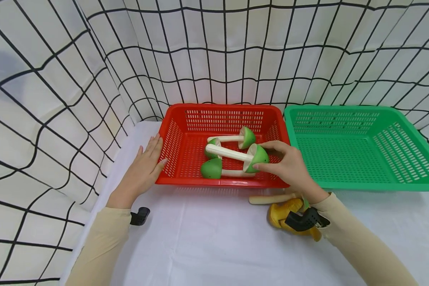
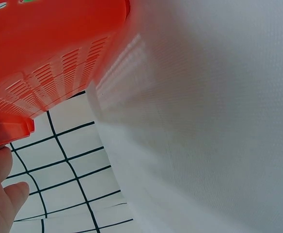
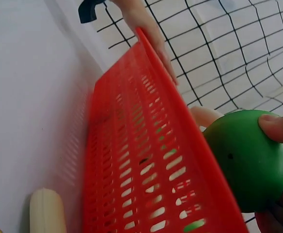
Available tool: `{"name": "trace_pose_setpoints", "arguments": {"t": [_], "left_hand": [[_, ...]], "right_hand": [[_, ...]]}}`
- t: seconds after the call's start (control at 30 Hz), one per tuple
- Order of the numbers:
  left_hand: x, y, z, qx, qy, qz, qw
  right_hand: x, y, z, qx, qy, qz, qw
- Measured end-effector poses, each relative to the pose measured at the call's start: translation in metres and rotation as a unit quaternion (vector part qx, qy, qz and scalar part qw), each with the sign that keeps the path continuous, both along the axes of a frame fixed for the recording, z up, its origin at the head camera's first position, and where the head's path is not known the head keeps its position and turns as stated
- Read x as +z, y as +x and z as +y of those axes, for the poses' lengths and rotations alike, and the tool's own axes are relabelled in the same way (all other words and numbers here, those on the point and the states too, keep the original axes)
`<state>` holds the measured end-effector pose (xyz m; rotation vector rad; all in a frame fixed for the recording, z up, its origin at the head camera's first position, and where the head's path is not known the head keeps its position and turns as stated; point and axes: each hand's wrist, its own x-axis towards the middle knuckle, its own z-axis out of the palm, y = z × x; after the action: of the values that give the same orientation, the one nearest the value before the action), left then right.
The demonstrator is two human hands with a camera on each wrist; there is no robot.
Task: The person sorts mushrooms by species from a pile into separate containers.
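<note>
Tablecloth (image 1: 200, 238), white, is spreading beneath both wrists, nearest the person. Under the right wrist, a yellow object (image 1: 286, 210) and a pale stalk (image 1: 269, 199) are lying outside the baskets; the wrist is partly hiding both. Well to their left, the left hand (image 1: 143, 165) is resting with fingers extended, gripping nothing, along the outer side of the red basket (image 1: 200, 182), probably because it is steadying that wall. Opposite, the right hand (image 1: 289, 163) is pinching the held mushroom (image 1: 236, 154) by its green cap, between thumb and fingers, over the basket; the broad cap is likely offering surer purchase than the slim stalk, which is pointing leftward, away from the palm. From where I am standing, I am not making out whether it is touching those below. Left of the right thumb, a near mushroom (image 1: 211, 169) is lying cap leftward; past the fingertips, a far mushroom (image 1: 248, 138) is lying cap rightward, and a third cap (image 1: 212, 150) is showing behind the held stalk. Right of this hand, the green basket (image 1: 336, 147) is sitting just beside the red one, presumably for easy reach. Beyond both hands, grid-patterned cloth (image 1: 236, 65) is hanging.
</note>
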<state>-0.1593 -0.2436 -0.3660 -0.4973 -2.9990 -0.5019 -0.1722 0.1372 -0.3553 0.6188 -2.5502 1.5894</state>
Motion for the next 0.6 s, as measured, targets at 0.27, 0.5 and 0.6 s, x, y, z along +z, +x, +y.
{"name": "trace_pose_setpoints", "arguments": {"t": [0.27, 0.5, 0.6], "left_hand": [[-0.001, -0.001, 0.001, 0.0, -0.005, -0.001, 1.0], [0.0, -0.001, 0.001, 0.002, -0.002, -0.004, 1.0], [0.0, -0.001, 0.001, 0.002, -0.004, -0.001, 1.0]], "right_hand": [[-0.005, -0.012, -0.001, -0.013, 0.018, -0.043, 0.999], [-0.004, -0.019, -0.005, -0.012, 0.03, -0.043, 0.999], [-0.004, -0.021, -0.008, -0.009, 0.042, -0.044, 0.998]]}}
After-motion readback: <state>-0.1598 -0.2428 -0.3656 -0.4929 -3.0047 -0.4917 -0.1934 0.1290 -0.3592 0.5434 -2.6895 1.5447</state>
